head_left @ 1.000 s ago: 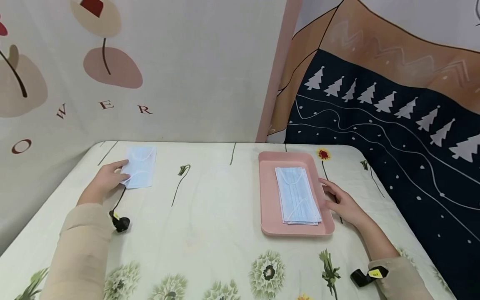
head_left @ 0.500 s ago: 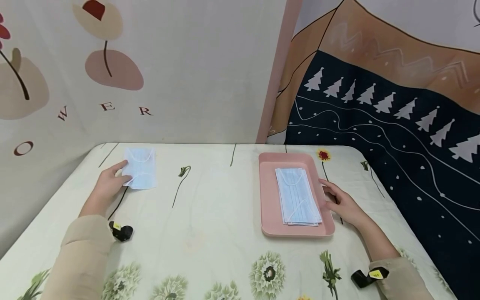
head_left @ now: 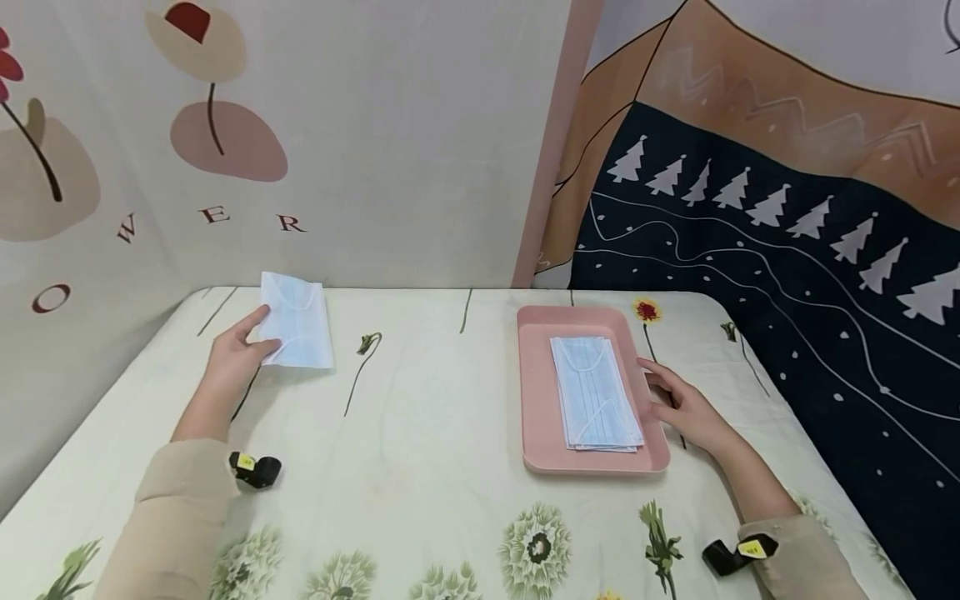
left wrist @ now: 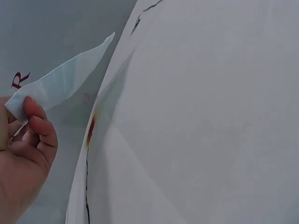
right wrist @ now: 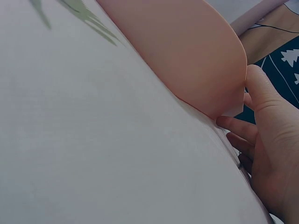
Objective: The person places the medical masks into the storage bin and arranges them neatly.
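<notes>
My left hand [head_left: 234, 367] pinches a light blue disposable face mask [head_left: 302, 321] by its left edge, thumb below and fingers behind. In the left wrist view the mask [left wrist: 70, 77] juts out from the fingertips, raised off the cloth, with its shadow cast below. A pink rectangular tray [head_left: 538, 400] lies on the right half of the table, holding a small stack of blue face masks [head_left: 597, 392] with white ear loops. My right hand [head_left: 693, 410] rests against the tray's right side, fingers relaxed; in the right wrist view the thumb touches the rim.
A white tablecloth [head_left: 420, 467] with printed flowers covers the table. Behind it hangs a pale cloth wall [head_left: 405, 150], and on the right a dark hanging [head_left: 750, 267] with printed trees. Black devices [head_left: 257, 472] sit by both wrists.
My left hand has raised the mask off the table and shifted it slightly right, tilting its far end up. My right hand and the tray have not moved.
</notes>
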`<state>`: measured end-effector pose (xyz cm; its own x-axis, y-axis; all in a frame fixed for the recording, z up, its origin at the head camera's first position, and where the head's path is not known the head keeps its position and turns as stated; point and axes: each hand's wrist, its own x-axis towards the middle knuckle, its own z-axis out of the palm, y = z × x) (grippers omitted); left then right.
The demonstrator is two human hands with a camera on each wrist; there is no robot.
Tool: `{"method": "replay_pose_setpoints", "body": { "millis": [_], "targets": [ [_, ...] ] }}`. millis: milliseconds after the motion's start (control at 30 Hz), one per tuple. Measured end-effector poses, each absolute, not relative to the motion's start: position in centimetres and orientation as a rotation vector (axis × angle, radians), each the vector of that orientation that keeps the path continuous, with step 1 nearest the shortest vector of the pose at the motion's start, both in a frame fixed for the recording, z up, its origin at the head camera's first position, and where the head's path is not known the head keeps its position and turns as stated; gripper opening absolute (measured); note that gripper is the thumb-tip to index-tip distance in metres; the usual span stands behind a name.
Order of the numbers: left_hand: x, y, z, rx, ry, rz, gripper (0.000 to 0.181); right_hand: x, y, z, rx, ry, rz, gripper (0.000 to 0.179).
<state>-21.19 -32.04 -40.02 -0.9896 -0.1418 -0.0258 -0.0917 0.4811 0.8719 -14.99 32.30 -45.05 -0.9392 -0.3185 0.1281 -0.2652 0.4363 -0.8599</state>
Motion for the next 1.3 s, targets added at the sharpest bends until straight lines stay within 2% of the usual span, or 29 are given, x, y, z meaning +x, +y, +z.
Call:
{"method": "replay_pose_setpoints", "body": {
  "millis": [300,1000,1300],
  "targets": [
    [-21.3,-29.8,-38.9,0.127,-2.422,-1.821,0.064,-15.1,32.4,-45.1,-0.564,2.616,-1.55,0.066],
    [-21.2,-23.6,-38.4,-0.059,-2.168,-2.133,0.066,-14.9,32.0,-44.9,-0.569,2.62,-1.55,0.068],
    [-21.4,-20.6,-38.2,-0.06,-2.176,-2.191,0.065,-14.9,31.9,-44.8,-0.533,2.642,-1.522,0.067]
  ]
}}
